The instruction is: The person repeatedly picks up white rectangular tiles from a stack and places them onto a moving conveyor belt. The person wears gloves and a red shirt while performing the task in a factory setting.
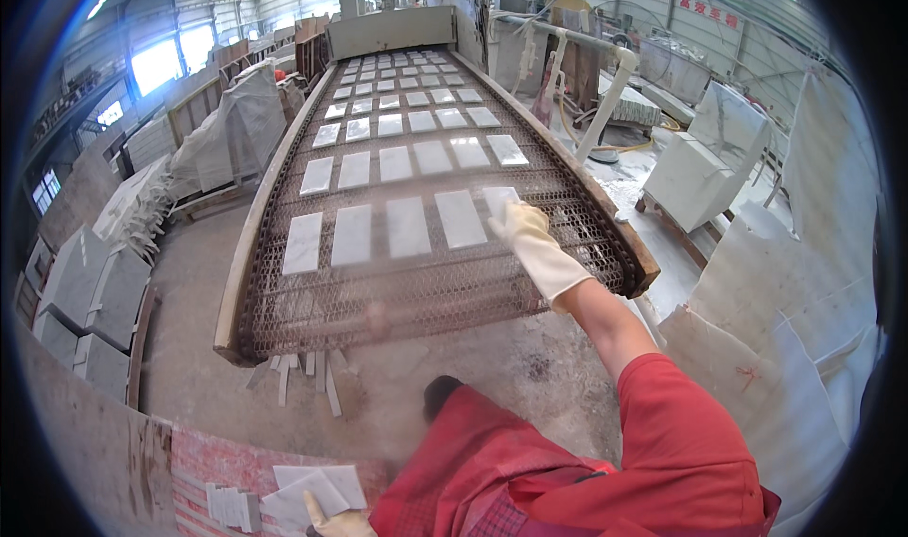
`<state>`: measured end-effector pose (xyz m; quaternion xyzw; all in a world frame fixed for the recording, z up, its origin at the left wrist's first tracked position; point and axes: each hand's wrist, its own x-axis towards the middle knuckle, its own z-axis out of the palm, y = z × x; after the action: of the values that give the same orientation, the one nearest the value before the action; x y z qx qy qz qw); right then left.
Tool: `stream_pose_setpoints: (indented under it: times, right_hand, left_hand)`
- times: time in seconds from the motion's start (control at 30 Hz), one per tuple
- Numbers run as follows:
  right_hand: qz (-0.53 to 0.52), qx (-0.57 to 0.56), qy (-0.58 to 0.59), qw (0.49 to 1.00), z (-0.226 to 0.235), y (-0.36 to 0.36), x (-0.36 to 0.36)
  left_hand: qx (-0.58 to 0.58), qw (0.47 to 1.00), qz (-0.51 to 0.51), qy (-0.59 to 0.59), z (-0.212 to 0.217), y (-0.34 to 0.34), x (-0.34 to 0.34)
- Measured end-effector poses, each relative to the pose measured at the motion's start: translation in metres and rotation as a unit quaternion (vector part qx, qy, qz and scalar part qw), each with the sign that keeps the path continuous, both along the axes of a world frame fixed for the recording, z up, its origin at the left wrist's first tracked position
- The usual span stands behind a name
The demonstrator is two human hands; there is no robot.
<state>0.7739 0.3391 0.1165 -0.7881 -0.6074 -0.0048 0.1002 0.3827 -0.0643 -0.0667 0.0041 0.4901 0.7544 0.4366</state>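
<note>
My right hand (pixel 523 227), in a cream rubber glove, reaches out over a wire-mesh conveyor belt (pixel 397 312). It grips the near end of a white marble tile (pixel 498 198) at the right end of the nearest row. Beside that tile lies another pale tile (pixel 461 219) in the same row, flat on the mesh. Low in the picture my left hand (pixel 339 523), also gloved, has its thumb over a white tile (pixel 301 501) in a small overlapping group; its other fingers are mostly hidden. Small pale pieces (pixel 232 508) sit beside this group on a red-stained surface.
Rows of tiles run up the belt to a grey machine housing (pixel 391 33). Wooden rails (pixel 248 253) edge the belt. Stone strips (pixel 322 374) lie on the floor beneath its near end. Stone slabs (pixel 106 291) stand left; a white block (pixel 705 158) stands right.
</note>
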Motion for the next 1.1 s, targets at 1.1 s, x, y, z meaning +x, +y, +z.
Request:
stream_pose_setpoints:
  times: [1.1]
  right_hand:
    - [0.391, -0.501, 0.528, 0.563, -0.061, -0.281, -0.221]
  left_hand:
    - [0.097, 0.985, -0.018, 0.139, 0.059, 0.005, 0.027]
